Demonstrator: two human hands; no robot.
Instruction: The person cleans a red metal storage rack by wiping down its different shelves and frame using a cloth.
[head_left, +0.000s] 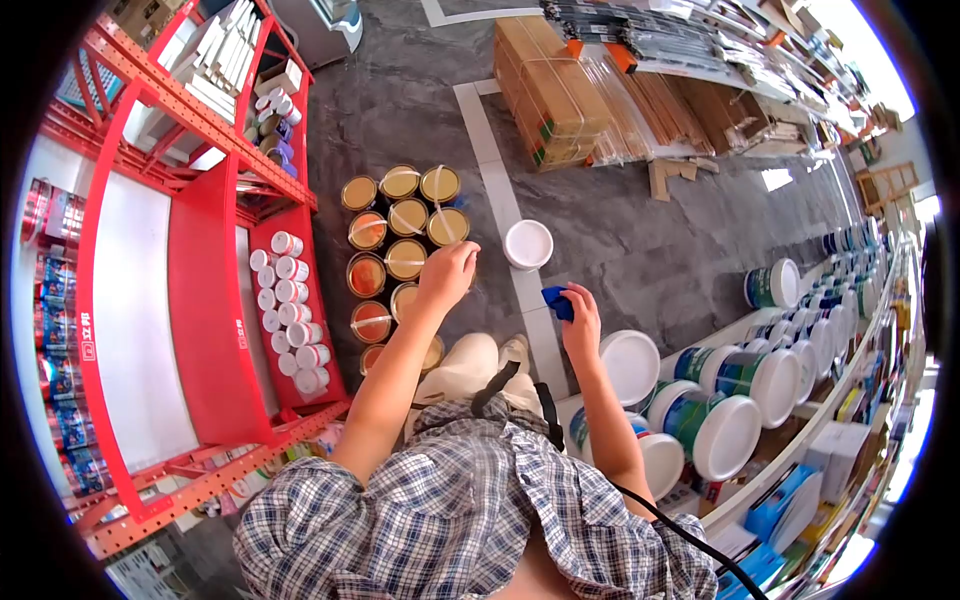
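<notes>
My left hand [450,275] hovers over the right side of a group of metal paint cans, its fingers curled together. Just beyond its fingertips stands a gold-lidded paint can [448,227] with a pale strap or handle across the lid. Whether the fingers grip anything is hidden. In my right hand [580,318] is a crumpled blue cloth [558,303], pinched between the fingers. A white-lidded tub [528,244] stands on the floor ahead of that hand. Several more cans fill the group, some with orange-stained lids, such as this can [366,274].
Red shelving [205,300] with small white tubs [292,291] rises on the left. To the right are rows of large white-lidded buckets [727,438]. A strapped cardboard box [548,90] and stacked boards [640,105] lie ahead. A pale stripe [497,185] crosses the grey floor.
</notes>
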